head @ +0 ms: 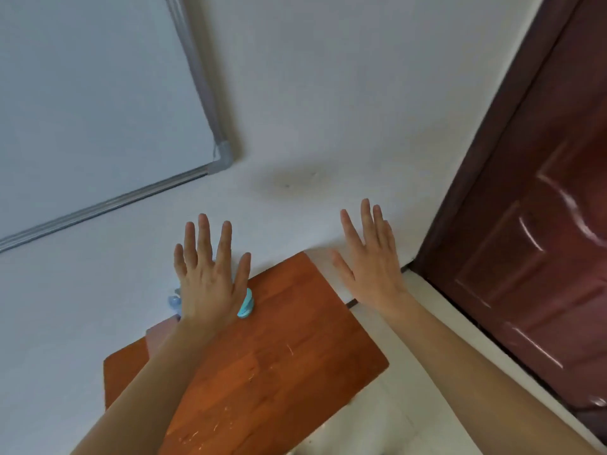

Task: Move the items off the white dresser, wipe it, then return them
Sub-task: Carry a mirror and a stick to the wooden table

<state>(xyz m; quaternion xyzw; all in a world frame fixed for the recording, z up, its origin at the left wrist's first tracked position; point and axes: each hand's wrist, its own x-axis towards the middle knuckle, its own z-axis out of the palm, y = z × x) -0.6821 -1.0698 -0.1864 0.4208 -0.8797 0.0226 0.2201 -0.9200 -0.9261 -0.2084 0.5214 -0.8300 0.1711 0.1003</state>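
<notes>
My left hand (pixel 205 274) is held out flat with straight, spread fingers above the back left part of an orange-brown wooden top (pixel 279 356). It holds nothing. Under it a small light-blue object (pixel 246 305) sits on the wood, mostly hidden by the hand. A pale blue item (pixel 174 303) peeks out at the hand's left side. My right hand (pixel 369 257) is also flat and spread, empty, in the air to the right of the wooden top near the wall. No white dresser shows in this view.
A whiteboard (pixel 98 110) with a grey metal frame hangs on the white wall at the upper left. A dark red-brown door (pixel 542 241) stands at the right. Pale floor (pixel 410 405) lies between the wooden top and the door.
</notes>
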